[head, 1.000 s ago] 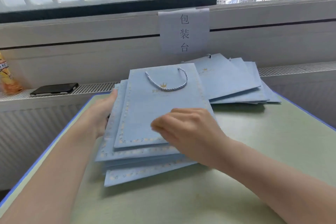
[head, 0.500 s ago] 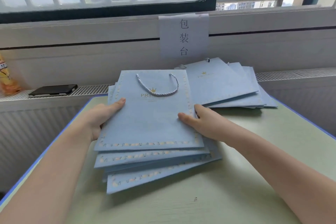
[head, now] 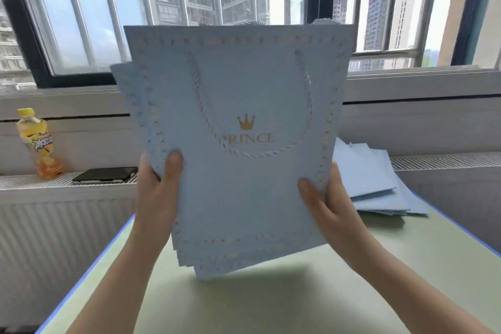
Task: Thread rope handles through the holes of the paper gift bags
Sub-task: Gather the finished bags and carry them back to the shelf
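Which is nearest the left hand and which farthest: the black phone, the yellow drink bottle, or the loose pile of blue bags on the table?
From the left hand:
1. Black phone, just left on the radiator ledge.
2. Yellow drink bottle, farther left.
3. Loose pile of blue bags, far right, on the table.

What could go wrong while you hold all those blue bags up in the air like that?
Two things, maybe. The stack of blue bags is fanned out unevenly, and the left hand and right hand only pinch its lower side edges, so a back bag might slip out onto the green table. Also, the rope handle hangs loose on the front bag and could snag on something.
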